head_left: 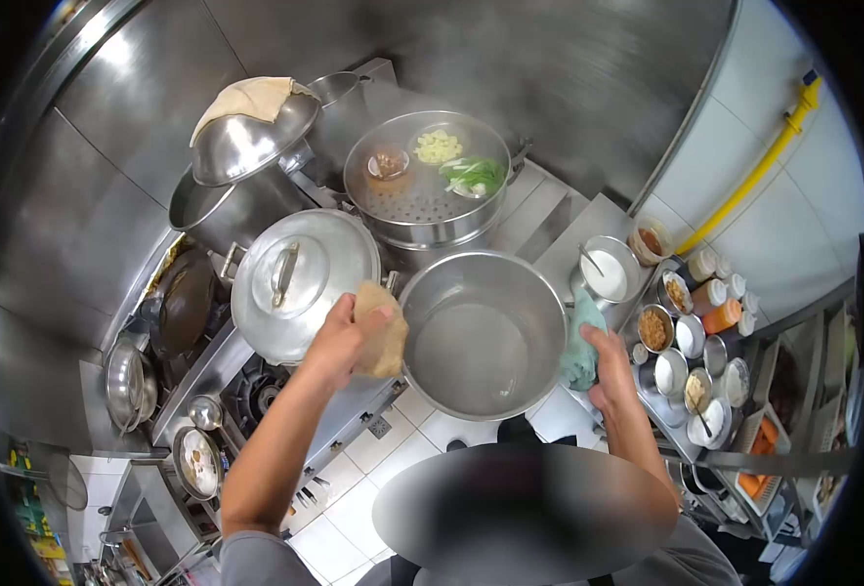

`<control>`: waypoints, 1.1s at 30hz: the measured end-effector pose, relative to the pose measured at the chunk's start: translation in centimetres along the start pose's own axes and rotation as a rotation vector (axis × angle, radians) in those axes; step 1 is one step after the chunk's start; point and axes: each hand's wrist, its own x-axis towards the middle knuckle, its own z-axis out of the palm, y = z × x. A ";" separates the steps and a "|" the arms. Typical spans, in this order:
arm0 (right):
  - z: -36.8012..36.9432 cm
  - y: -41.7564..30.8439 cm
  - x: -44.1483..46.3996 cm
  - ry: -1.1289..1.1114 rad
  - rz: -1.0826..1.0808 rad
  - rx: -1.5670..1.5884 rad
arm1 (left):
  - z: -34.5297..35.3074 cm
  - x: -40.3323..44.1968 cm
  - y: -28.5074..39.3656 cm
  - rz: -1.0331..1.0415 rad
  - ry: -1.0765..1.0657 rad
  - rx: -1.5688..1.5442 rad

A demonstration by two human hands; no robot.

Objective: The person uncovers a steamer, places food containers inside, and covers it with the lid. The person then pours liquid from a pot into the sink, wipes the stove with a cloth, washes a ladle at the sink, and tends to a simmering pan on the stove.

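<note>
A large steel pot [481,337] with a little cloudy liquid at its bottom is in front of me, between my two hands. My left hand [339,342] grips a tan cloth [383,332] against the pot's left side. On the right side, my right hand [610,369] is closed on a green cloth [582,342] at the rim. Just beyond the pot stands a round steamer tray [412,205] with holes, holding chopped pale pieces [438,146], green onions [473,176] and a small bowl of brown food [387,163]. A lidded pot [305,283] is left of the large pot.
Back left, a tall pot [202,205] carries an upturned steel bowl [246,146]. A bowl of white powder or liquid [605,273] with a spoon stands right of the large pot. Several seasoning bowls and bottles [721,314] line the right side. A burner [261,396] is at lower left.
</note>
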 end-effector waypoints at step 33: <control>36.5 46.4 -4.6 -0.662 0.441 -0.170 | -53.9 -10.6 -23.2 -0.073 0.653 0.160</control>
